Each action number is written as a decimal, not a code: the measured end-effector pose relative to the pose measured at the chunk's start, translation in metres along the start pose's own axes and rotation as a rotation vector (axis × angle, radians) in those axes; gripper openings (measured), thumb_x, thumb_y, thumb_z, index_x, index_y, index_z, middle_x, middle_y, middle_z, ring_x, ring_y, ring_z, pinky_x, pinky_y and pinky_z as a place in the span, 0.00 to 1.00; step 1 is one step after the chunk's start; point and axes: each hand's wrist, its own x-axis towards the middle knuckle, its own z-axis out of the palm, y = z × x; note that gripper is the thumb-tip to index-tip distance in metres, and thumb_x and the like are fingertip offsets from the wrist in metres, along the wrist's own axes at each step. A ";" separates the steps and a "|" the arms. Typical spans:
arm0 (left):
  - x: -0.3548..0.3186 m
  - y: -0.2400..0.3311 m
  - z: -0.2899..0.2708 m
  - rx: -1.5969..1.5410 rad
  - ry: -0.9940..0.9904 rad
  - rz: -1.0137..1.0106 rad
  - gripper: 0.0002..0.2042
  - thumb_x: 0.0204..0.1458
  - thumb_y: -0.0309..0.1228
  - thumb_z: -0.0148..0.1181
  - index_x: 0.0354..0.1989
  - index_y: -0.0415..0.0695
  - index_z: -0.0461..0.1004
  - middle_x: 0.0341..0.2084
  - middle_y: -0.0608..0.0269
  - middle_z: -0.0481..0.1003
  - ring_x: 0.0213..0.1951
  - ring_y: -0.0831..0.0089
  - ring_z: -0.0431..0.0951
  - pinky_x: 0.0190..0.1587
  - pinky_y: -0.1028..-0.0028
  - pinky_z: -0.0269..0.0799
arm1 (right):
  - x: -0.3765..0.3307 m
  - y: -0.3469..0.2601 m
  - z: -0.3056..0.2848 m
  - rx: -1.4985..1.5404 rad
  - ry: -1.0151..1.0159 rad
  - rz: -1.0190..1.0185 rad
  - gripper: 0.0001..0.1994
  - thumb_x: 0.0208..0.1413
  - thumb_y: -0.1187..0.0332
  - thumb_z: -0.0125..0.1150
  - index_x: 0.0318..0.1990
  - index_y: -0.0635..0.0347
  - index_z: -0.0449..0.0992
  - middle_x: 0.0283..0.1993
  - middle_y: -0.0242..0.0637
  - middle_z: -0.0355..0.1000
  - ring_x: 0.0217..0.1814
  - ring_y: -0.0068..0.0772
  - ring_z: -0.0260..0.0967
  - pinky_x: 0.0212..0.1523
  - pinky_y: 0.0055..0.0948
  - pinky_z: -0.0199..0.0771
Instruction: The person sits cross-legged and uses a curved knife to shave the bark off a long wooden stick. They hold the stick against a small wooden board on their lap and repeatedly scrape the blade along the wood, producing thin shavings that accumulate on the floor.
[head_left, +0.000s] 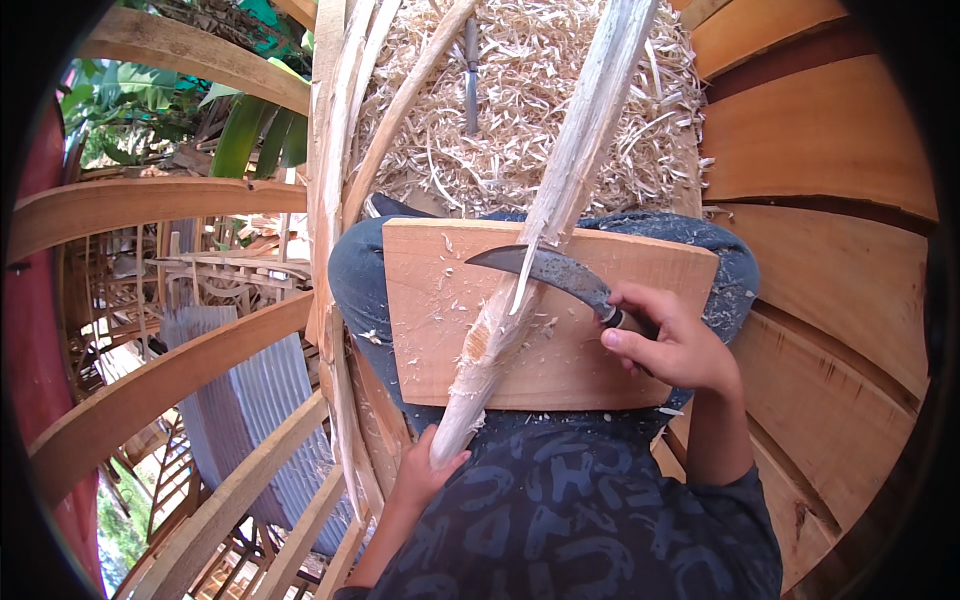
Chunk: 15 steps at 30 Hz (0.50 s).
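Observation:
A long, pale, peeled wooden pole [567, 187] runs slantwise from my waist up past the far edge of the view. My left hand [422, 466] is wrapped round its near end. In my right hand [672, 338] is the dark handle of a sickle-like curved knife [562, 270]. The blade lies across the pole, and a thin sliver of wood curls off beside it. Beneath the pole a flat wooden board [620, 340] rests across my lap, with small chips scattered on it.
Beyond my knees lies a thick bed of wood shavings [430, 130], with a chisel-like tool [471, 90] on it. Long wood strips [340, 130] stand along the left. Wooden planks [820, 150] wall the right side. Open slats [160, 205] and corrugated sheets [270, 410] are at the left.

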 end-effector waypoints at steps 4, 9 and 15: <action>0.003 -0.001 -0.001 -0.012 -0.012 -0.001 0.20 0.43 0.36 0.67 0.38 0.36 0.69 0.25 0.48 0.75 0.29 0.58 0.78 0.32 0.69 0.70 | -0.001 0.012 0.019 0.246 -0.079 -0.022 0.10 0.58 0.67 0.50 0.43 0.61 0.68 0.22 0.25 0.62 0.19 0.13 0.57 0.19 0.17 0.59; 0.002 -0.008 0.003 -0.052 0.013 0.003 0.20 0.42 0.35 0.67 0.41 0.37 0.70 0.26 0.51 0.75 0.30 0.62 0.78 0.34 0.71 0.70 | -0.002 0.012 0.018 0.169 -0.116 -0.074 0.10 0.59 0.67 0.48 0.43 0.63 0.68 0.26 0.28 0.65 0.21 0.18 0.59 0.23 0.20 0.61; 0.004 -0.017 0.003 -0.027 0.010 0.041 0.20 0.42 0.34 0.68 0.41 0.36 0.70 0.26 0.52 0.75 0.29 0.62 0.77 0.33 0.71 0.69 | -0.002 0.007 0.003 -0.084 -0.138 -0.195 0.11 0.58 0.66 0.49 0.42 0.64 0.69 0.27 0.39 0.69 0.27 0.28 0.65 0.31 0.28 0.65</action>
